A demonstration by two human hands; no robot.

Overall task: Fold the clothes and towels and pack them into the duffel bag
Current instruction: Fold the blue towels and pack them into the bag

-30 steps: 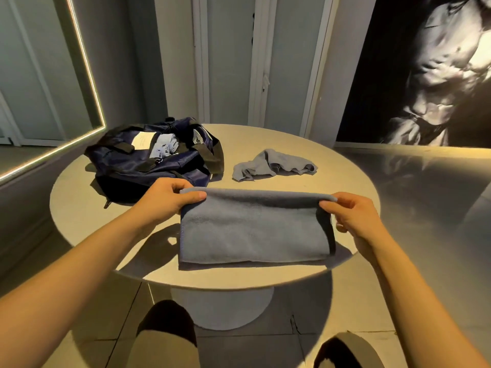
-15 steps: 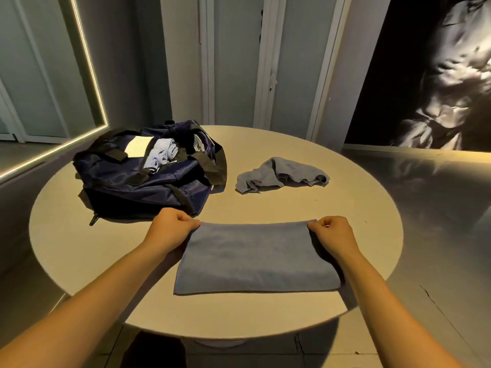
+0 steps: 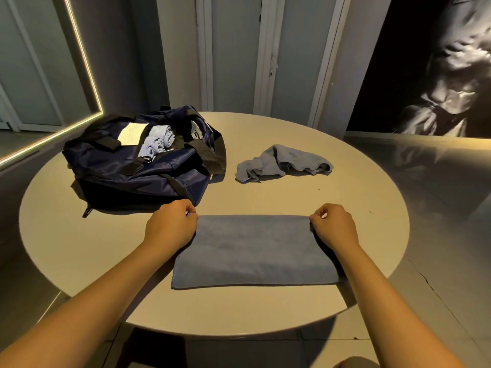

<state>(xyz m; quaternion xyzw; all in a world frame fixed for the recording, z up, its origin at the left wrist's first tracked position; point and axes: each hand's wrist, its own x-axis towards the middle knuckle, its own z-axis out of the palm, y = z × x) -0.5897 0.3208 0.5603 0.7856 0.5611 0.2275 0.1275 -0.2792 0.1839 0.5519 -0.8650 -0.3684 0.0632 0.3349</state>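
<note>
towel [image 3: 252, 251]: it lies flat on the bench [image 3: 79, 248] right in front of you, a neat rectangle with its long side across you and its near edge close to the rim.
left hand [image 3: 171, 227]: your fingers are curled and pinch the towel's far left corner, down at the bench top.
right hand [image 3: 333, 225]: same on the far right corner, thumb and fingertips clamped on the cloth edge.
why held so: with 1 corner in each hand you keep the far edge taut and straight, so the layers seem to settle square and without creases.
bag [image 3: 143, 166]: it sits open at your far left, just beyond your left hand, near enough to load without a stretch. Pale blue rolls [image 3: 156, 142] are already packed in its mouth.
cloth [image 3: 284, 163]: 1 crumpled grey piece waits behind the towel, beside the bag, not yet folded.
change: 1 s ago you held the towel up by its top edge, hanging over the bench rim. Now it is laid down flat, with your hands lowered to the surface. From 0.5 s ago little differs.
stage: my guess is 1 or 2 more folds before it fits the bag.
</note>
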